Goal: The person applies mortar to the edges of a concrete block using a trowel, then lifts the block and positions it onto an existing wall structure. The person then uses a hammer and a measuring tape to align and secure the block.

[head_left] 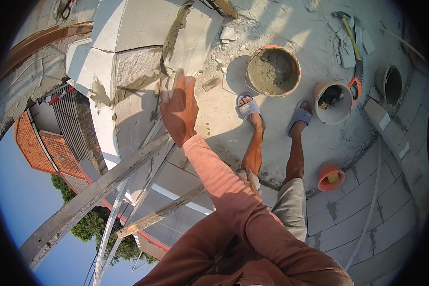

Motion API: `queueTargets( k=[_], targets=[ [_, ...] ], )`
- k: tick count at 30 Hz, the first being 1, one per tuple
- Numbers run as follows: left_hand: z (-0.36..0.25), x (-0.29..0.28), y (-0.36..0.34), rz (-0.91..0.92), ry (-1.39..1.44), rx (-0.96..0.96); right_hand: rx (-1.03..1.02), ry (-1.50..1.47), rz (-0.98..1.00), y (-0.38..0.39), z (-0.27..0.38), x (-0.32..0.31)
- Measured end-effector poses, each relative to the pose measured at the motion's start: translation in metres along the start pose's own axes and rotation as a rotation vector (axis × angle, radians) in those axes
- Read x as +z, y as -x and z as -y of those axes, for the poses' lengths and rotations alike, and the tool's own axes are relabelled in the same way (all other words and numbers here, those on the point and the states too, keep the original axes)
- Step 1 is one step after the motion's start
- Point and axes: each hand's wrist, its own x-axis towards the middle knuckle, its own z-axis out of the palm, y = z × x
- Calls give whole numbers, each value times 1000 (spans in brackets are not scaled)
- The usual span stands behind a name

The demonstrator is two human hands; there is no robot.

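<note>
Reaching across to the left, my right hand (180, 108) is closed, thumb and fingers wrapped round a tool. Its thin, bent metal neck shows at the fingertips, and it looks like a trowel (165, 67); the palm hides most of the handle. Hand and tool are against a wall of pale blocks (140, 76), beside a joint where a strip of grey mortar (175, 29) runs up between block faces. More mortar is smeared on the lower block. My left hand is not visible; the maroon sleeve and body cover that side.
A bucket of wet mortar (273, 70) stands right of the wall, by my sandalled feet. Further right are a pale bucket (332, 102), a hammer (350, 35), a handsaw (358, 62) and a small orange bucket (331, 176). A wooden beam (95, 195) slants past at lower left, beside open sky.
</note>
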Motion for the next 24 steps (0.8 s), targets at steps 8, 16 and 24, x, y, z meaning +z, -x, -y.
queueTargets(
  k=[8, 16, 24],
  targets=[
    [2, 2, -4, -4, -3, 16, -107, -168, -44, 16, -34, -38],
    [-21, 14, -20, -3, 22, 66, -121, -183, -137, -67, -69, -37],
    [-17, 17, -19, -12, 29, 49, -104, -284, 61, -18, -71, -42]
  ],
)
